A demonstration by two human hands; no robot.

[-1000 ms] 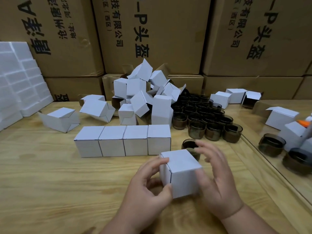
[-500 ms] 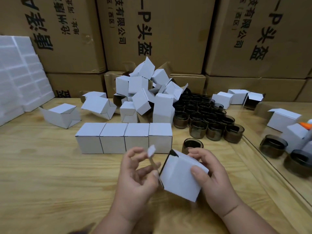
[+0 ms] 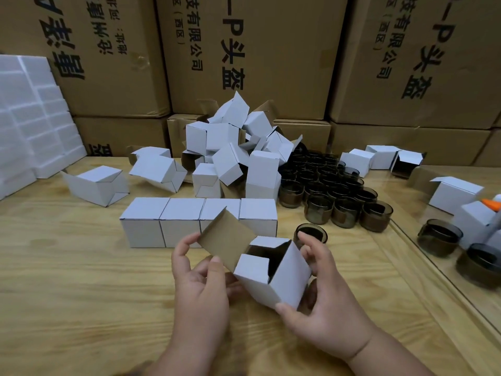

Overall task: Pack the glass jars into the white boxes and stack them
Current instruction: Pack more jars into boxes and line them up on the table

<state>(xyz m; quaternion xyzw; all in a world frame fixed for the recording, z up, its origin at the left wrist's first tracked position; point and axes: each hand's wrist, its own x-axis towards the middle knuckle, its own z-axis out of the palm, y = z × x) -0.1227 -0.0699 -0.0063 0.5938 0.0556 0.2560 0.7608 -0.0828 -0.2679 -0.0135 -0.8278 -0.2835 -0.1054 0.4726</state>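
The left hand (image 3: 202, 280) pinches the brown inner face of the lid flap (image 3: 226, 240), folded back and up to the left. The right hand (image 3: 322, 299) cups the open white box (image 3: 276, 278) from its right side and near corner, thumb under the near edge; the box is tilted, mouth facing up and far. Just beyond the right fingers stands a single glass jar (image 3: 311, 232) on the wooden table (image 3: 81, 280). Farther off, a row of closed boxes (image 3: 198, 221) lies left of the jar cluster (image 3: 333, 191).
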